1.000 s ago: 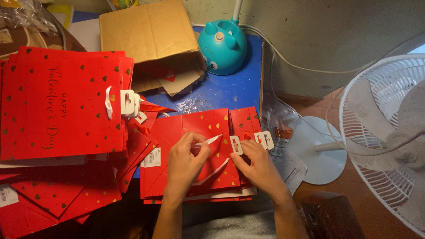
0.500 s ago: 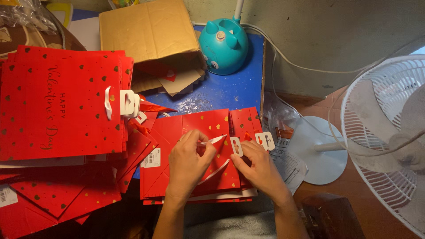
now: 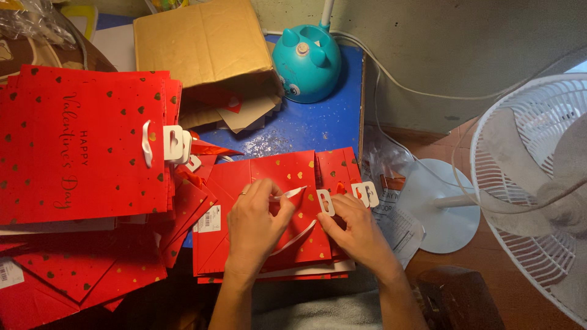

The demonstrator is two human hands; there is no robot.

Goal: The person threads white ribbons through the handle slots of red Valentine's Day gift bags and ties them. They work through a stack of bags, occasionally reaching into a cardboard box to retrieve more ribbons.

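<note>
Your left hand [image 3: 257, 223] pinches white ribbon handle [image 3: 292, 193]; ribbon runs rightward toward your right hand [image 3: 358, 232], fingertips pressing red gift bag [image 3: 287, 177].

a blue bench [image 3: 306, 128] speckled with pale flecks stands against a grey, scuffed wall [image 3: 465, 49]. a white cable [image 3: 422, 93] trails along the wall's foot. to the right, reddish-brown floor tiles [image 3: 489, 269] carry a white pedestal fan [image 3: 532, 189], its round base [image 3: 443, 208] just beside the bench's edge. a dark wooden block [image 3: 458, 299] sits at the bottom near the fan's base. the light is warm and soft, brighter at the upper right corner.
</note>
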